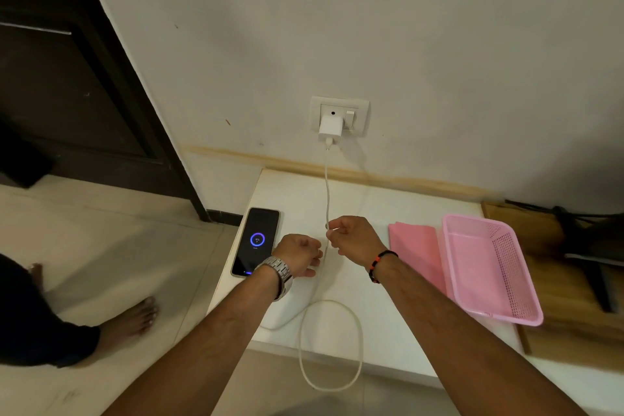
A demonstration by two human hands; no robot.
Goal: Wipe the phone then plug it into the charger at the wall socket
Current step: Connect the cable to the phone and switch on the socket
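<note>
One white bench (388,213) carries one pink basket (489,267), one pink cloth (413,250) and one phone (256,241), which lies face up just left of the left hand (299,258), its screen lit with a blue ring whose small writing is too fine to read. One charger (330,129) sits in the wall socket (339,105). Both hands are curled nearly closed: the right hand (354,236) pinches the white cable (327,192), the left grips it just below.

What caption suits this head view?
Both hands hold the white charging cable beside the black charging phone.
</note>
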